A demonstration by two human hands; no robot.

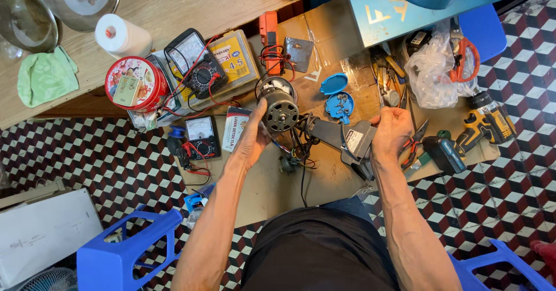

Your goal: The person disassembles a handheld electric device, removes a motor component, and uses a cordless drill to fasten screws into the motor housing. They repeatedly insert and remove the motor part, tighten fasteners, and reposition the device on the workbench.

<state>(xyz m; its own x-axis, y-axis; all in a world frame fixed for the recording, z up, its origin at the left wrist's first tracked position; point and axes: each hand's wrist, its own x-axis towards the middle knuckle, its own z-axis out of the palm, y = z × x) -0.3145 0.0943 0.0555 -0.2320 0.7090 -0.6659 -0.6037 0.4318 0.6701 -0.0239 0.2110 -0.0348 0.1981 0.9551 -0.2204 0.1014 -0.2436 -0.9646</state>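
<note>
Motor (281, 110): dull grey metal, matt, w/ glossy wires. Housing (357, 140) in right hand (391, 130): smooth grey plastic. Cardboard sheet (278, 187) on floor: matt brown. Worktop (174, 7): pale wood, grainy. Round tin (134, 82): glossy red metal. Cloth (46, 77): soft green. Bag (431, 71): clear crinkly plastic. Stool (121, 256): shiny blue plastic.

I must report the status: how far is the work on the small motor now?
Done, apparently: the round grey electric motor is out, its wires bare, and the blue round cover lies removed. In hand: the left hand holds the motor, the right hand the grey plastic housing. Left: the parts are still apart; the black multimeter lies unused.
</note>
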